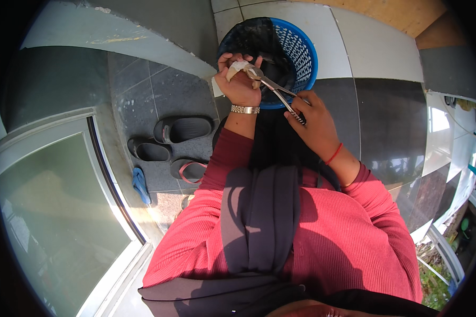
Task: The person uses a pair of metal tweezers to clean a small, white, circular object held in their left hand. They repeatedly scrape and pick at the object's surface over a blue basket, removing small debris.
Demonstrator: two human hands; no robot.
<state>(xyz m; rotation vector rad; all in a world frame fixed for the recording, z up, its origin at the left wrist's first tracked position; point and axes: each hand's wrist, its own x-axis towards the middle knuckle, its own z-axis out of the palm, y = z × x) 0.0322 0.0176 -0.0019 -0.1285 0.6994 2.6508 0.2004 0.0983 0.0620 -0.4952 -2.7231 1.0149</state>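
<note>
My left hand (pixel 241 87) is palm up over the basket, its fingers curled round a crumpled white and tan piece (pixel 237 68) that I cannot identify. My right hand (pixel 316 122) grips a silver hinged tool (pixel 275 88) by its two long handles, which spread apart; one has a ridged grip. The tool's rounded head meets the pale piece in my left palm. Beneath both hands stands a round blue plastic basket (pixel 308 50) with slotted walls, partly lined with a black bag (pixel 251 34). What lies inside the bag is too dark to make out.
Dark clogs (pixel 184 130), a sandal with a pink strap (pixel 190 170) and a blue slipper (pixel 140 185) lie on grey tiles at left. A white-framed glass door (pixel 63 211) stands nearer on that side. A wall edge (pixel 158 50) juts in beside the basket.
</note>
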